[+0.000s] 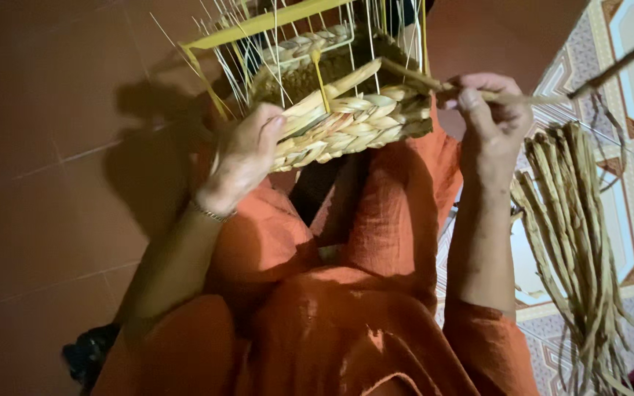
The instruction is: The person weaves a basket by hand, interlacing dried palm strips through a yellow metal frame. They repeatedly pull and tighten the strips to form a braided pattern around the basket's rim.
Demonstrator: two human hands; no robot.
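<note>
On her lap, left hand (247, 150) grips basket (346, 117) edge.

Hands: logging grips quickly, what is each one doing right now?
Left hand: closed on the woven basket.
Right hand: closed, pinching a straw strand.
</note>
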